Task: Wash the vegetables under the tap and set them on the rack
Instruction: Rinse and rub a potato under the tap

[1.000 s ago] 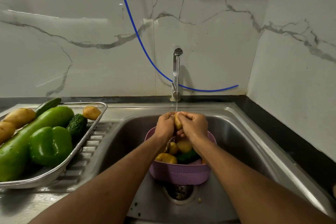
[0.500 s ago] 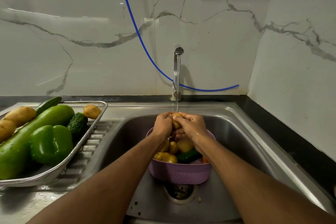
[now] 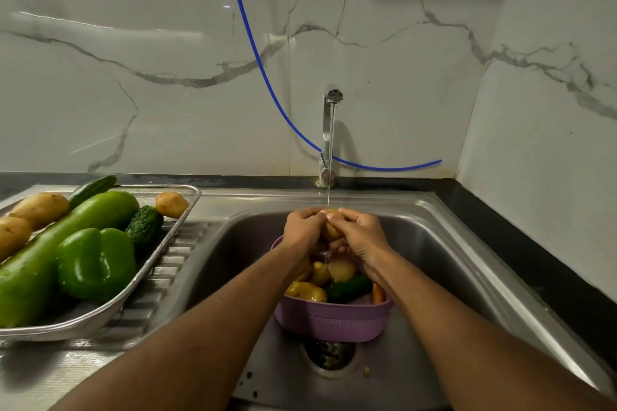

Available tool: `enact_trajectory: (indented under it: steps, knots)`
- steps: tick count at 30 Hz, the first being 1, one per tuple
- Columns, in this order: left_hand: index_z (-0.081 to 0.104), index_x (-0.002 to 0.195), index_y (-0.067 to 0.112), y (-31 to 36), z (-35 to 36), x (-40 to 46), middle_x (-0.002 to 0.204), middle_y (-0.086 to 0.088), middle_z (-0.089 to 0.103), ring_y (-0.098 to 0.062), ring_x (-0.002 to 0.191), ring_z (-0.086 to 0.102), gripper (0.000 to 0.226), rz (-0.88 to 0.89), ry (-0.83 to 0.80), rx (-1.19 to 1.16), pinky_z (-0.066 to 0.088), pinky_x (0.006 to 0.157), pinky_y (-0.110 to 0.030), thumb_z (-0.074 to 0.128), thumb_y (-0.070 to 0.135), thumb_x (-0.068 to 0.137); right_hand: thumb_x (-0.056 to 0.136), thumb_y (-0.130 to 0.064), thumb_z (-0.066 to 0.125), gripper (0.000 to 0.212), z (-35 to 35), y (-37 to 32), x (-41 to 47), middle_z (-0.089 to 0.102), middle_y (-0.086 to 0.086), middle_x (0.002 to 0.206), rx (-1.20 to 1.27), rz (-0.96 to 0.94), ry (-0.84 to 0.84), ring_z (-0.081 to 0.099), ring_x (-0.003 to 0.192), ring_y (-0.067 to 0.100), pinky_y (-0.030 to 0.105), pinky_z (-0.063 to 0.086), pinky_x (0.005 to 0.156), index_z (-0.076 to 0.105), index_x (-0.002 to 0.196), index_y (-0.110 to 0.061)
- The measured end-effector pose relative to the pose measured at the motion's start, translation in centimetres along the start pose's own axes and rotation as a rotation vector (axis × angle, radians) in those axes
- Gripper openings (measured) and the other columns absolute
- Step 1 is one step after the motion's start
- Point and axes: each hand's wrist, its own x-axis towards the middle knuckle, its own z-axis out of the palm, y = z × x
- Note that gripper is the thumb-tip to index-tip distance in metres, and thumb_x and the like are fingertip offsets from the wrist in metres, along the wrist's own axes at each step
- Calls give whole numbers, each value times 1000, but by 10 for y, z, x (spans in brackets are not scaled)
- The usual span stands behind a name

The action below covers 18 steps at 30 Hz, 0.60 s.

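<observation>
A stainless-steel sink basin [image 3: 434, 243] fills the middle of the view, and to its left, on the ribbed draining board, a shallow mesh-bottomed metal rack tray [image 3: 110, 314] is seen. On that rack a long pale-green gourd [image 3: 63, 243], a glossy green bell pepper [image 3: 96, 264], two dark cucumbers and three yellowish potatoes are already laid. In the basin, over the drain, a lilac perforated plastic colander [image 3: 332, 322] is set, with several potatoes, a cucumber and an orange carrot tip left in it. A thin stream is let down from the chrome pillar tap [image 3: 329, 137] onto a small yellow-brown potato [image 3: 333, 228], which is held above the colander between both hands. The left hand [image 3: 302, 227] is curled round its left side, the right hand [image 3: 362, 233] round its right, fingers wrapped close. The potato's long axis is judged roughly upright. The rack lies well to the left of the held potato, so the left hand is judged the nearer one for carrying it across, the rack's free space being near the back corner.
</observation>
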Motion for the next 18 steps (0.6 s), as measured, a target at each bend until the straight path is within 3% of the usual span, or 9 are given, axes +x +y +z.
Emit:
enact_trajectory:
  steps: [3,5,7,10,14,18]
  knots:
    - [65,123,12,2,4,-2,109,-13,70,-27,98,72,23,-69,30,-87,65,79,-39,55,15,103,97,-35,69,40,4,1,2,70,3,113,-37,-36,98,70,94,15,24,59,72,60,132,-19]
    - [56,124,14,3,8,-6,114,-16,65,-30,99,72,26,-96,19,-151,65,74,-38,57,10,99,102,-37,60,28,8,2,4,68,-2,99,-240,-119,210,67,92,14,21,52,69,63,120,-16]
    - [51,121,15,2,10,-6,114,-17,66,-30,98,72,27,-97,6,-116,65,73,-38,59,9,95,108,-40,44,31,11,5,5,63,-5,87,-479,-200,263,64,84,13,21,43,63,63,109,-15]
    - [53,116,19,0,12,-5,109,-8,67,-23,98,69,17,70,-24,196,61,87,-44,56,27,101,111,-41,29,43,10,6,6,63,0,83,-531,-238,297,63,80,17,30,43,66,61,97,-15]
    - [58,121,26,-2,4,-5,109,4,66,-10,97,62,36,328,-106,621,52,92,-35,36,50,107,111,-40,31,46,11,3,11,64,2,82,-477,-183,282,62,78,14,30,45,65,61,85,-18]
    - [59,123,19,0,-4,-6,112,1,66,-16,100,62,38,352,-89,773,51,94,-38,31,42,110,110,-43,33,47,20,7,10,64,3,80,-573,-134,246,63,77,15,29,47,65,58,78,-20]
